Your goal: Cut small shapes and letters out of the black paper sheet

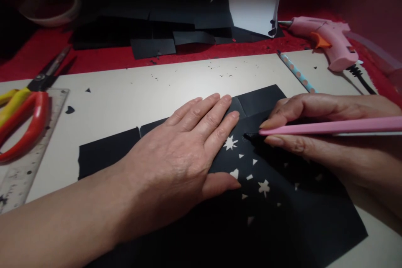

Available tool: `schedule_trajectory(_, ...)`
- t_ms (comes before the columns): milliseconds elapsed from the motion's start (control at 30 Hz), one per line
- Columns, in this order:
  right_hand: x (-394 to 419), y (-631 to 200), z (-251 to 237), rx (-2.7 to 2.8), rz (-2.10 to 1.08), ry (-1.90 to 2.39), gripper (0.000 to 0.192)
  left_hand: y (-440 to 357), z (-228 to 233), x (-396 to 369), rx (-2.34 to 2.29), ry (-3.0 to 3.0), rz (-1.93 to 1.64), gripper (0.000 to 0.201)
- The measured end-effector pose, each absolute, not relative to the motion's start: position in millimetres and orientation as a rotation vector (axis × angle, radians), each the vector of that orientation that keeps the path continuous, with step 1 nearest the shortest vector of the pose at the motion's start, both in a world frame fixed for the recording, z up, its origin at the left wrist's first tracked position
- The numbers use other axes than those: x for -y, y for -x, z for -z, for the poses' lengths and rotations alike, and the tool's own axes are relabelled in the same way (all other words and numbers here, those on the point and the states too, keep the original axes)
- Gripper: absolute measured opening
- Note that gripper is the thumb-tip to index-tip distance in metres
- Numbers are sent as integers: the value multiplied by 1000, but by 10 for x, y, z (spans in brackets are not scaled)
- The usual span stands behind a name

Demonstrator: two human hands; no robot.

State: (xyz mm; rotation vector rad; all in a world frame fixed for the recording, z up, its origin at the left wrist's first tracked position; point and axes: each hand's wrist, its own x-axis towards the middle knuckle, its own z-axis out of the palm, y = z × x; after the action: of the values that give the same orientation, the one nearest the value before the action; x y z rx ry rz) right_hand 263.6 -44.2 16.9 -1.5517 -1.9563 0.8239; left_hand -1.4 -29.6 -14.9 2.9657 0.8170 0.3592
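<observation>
My left hand (185,155) lies flat, fingers together, pressing down on a black paper sheet (282,226) spread over a cream board (132,100). Small stars, hearts and triangles are cut out of the sheet beside my thumb (230,143). My right hand (314,127) grips a pink craft knife (333,126), its dark tip touching the black paper just right of the star cut-out.
Red and yellow handled scissors (23,121) lie on a clear ruler (23,163) at the left. A pink glue gun (326,42) and a dotted blue pencil (297,72) lie at the back right. Black paper offcuts (153,33) and a white sheet (251,6) rest on red cloth behind.
</observation>
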Motion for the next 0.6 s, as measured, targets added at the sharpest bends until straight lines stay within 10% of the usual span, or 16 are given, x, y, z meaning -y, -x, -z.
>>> schedule_trajectory(600,366,-2621,-185,1999,-866,1434,3,8,163,303,-832,-2953,-352,84)
